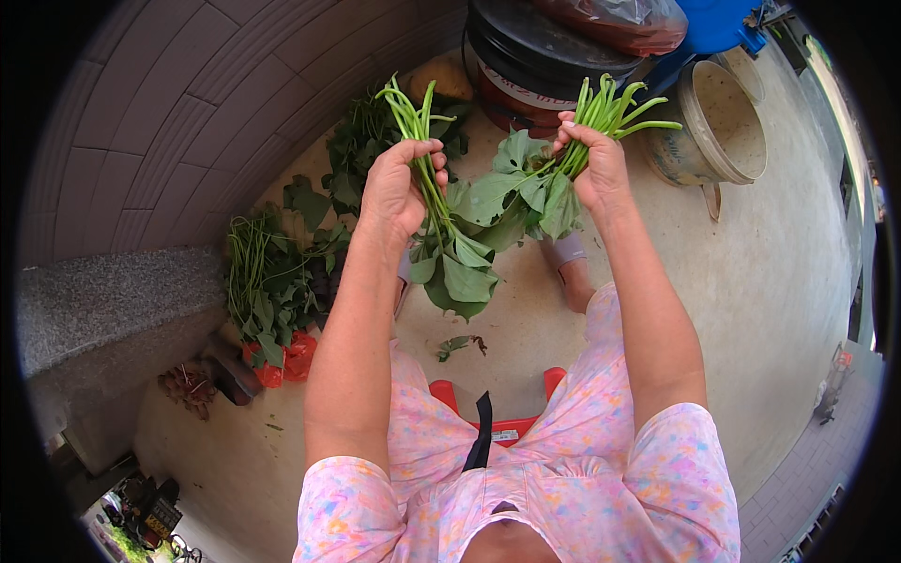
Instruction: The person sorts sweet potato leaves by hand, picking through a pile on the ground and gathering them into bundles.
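My left hand (402, 184) is closed around a bunch of long green leaf stalks (431, 184). Their cut ends point away from me, and broad leaves (467, 276) hang down towards my lap. In my right hand (597, 156) is a second, thicker bundle of leafy stalks (607, 111), its stems fanned out at the top. The leaves (501, 198) of this bundle spread leftward and meet those of the other bunch between my hands. To the left on the floor lies a heap of similar leafy greens (267, 281), partly over a red plastic bag (290, 360).
A lidded black bucket (556, 53) stands ahead, bearing a plastic bag (623, 24). Right of it a dirty pale bucket (725, 123) lies tipped. More greens (352, 165) lie by the tiled wall (176, 91). Leaf scraps (454, 346) lie before the red stool (503, 428) under me.
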A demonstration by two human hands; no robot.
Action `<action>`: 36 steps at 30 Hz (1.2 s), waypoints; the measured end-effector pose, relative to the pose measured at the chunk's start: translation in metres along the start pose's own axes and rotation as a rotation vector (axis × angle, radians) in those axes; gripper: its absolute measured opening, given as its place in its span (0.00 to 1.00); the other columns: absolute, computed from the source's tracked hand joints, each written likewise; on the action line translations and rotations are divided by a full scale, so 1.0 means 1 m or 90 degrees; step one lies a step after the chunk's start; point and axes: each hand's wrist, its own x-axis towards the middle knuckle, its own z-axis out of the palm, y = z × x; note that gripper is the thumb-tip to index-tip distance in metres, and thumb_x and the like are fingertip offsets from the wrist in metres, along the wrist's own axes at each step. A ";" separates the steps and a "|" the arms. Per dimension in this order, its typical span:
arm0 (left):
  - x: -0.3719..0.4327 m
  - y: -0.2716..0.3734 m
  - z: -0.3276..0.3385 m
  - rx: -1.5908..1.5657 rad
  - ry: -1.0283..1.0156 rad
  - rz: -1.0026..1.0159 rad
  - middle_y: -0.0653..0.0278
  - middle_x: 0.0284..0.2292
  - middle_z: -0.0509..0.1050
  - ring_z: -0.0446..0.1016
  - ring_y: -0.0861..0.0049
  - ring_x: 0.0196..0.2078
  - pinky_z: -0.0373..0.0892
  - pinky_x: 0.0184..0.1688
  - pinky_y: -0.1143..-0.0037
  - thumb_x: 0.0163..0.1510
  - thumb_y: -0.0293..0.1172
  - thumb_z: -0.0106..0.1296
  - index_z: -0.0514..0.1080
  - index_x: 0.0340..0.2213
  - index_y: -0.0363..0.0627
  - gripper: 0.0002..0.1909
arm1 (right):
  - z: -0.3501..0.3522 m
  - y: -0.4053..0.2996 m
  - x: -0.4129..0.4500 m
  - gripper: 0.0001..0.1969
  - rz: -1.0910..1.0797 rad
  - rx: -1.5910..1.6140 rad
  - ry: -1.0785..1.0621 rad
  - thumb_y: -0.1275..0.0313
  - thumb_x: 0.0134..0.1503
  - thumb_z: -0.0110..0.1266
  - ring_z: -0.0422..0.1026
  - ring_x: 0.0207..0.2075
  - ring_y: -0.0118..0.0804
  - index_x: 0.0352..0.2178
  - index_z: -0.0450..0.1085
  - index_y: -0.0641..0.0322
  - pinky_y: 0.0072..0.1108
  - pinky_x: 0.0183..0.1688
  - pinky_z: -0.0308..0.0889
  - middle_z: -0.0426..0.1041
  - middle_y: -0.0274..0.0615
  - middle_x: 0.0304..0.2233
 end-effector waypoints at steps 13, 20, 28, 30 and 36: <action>0.003 -0.028 0.017 0.047 -0.057 -0.011 0.66 0.22 0.65 0.65 0.77 0.22 0.63 0.27 0.76 0.41 0.24 0.44 0.67 0.27 0.38 0.07 | 0.036 0.017 -0.027 0.06 0.019 -0.143 -0.048 0.79 0.38 0.55 0.63 0.18 0.23 0.22 0.67 0.65 0.15 0.22 0.58 0.66 0.31 0.17; 0.003 -0.043 0.029 0.100 -0.113 0.017 0.67 0.25 0.69 0.66 0.82 0.25 0.63 0.28 0.80 0.41 0.19 0.47 0.67 0.28 0.38 0.08 | 0.047 0.025 -0.033 0.09 0.056 -0.105 -0.104 0.79 0.38 0.57 0.66 0.22 0.24 0.25 0.67 0.65 0.16 0.26 0.62 0.69 0.33 0.22; 0.006 -0.042 0.026 0.092 -0.057 0.031 0.65 0.23 0.69 0.66 0.80 0.23 0.64 0.27 0.80 0.42 0.20 0.48 0.67 0.26 0.38 0.06 | 0.041 0.024 -0.027 0.07 0.062 -0.113 -0.025 0.80 0.39 0.55 0.67 0.22 0.27 0.24 0.67 0.67 0.17 0.26 0.63 0.70 0.37 0.22; 0.009 -0.037 0.021 0.096 -0.013 0.050 0.65 0.20 0.67 0.65 0.79 0.21 0.64 0.25 0.80 0.42 0.22 0.49 0.67 0.24 0.38 0.03 | 0.040 0.017 -0.026 0.06 0.090 -0.111 0.002 0.80 0.39 0.54 0.67 0.21 0.28 0.23 0.67 0.67 0.17 0.24 0.62 0.70 0.40 0.21; 0.008 -0.013 0.007 0.089 0.066 0.087 0.66 0.19 0.66 0.63 0.81 0.20 0.63 0.23 0.82 0.43 0.23 0.49 0.66 0.23 0.39 0.03 | 0.019 0.007 -0.013 0.06 0.099 -0.090 0.035 0.76 0.42 0.54 0.64 0.18 0.27 0.25 0.66 0.64 0.17 0.22 0.61 0.70 0.39 0.19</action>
